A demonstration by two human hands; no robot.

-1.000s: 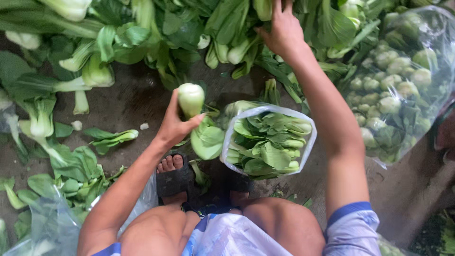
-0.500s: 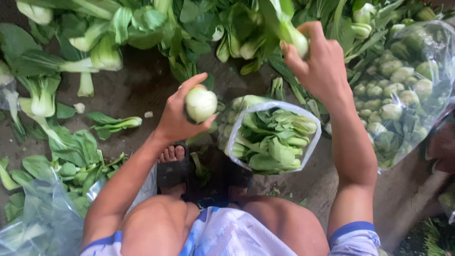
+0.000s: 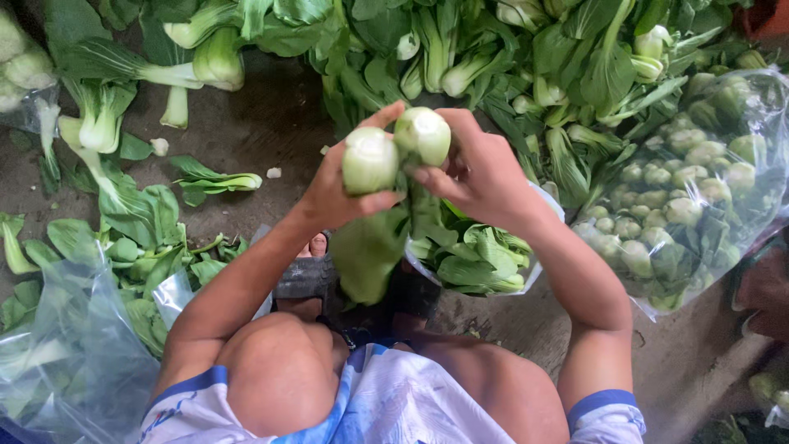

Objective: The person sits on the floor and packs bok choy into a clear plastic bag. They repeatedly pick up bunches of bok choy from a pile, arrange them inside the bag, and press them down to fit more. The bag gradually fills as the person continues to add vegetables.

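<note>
The left hand (image 3: 333,193) is gripping one bok choy head (image 3: 369,160); the right hand (image 3: 481,168) is gripping another bok choy (image 3: 422,136), touching, above the open plastic bag (image 3: 526,284), partly hiding it.

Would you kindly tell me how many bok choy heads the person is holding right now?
2: one bok choy head in the left hand at, another in the right hand at, side by side, stems up.

bare concrete floor (image 3: 246,131) lies open left of the raised hands, crossed only by a loose leafy stalk (image 3: 215,179). a heap of greens (image 3: 493,57) walls off the top. a full plastic bag (image 3: 690,197) blocks the right, another bag (image 3: 66,345) the lower left.
</note>
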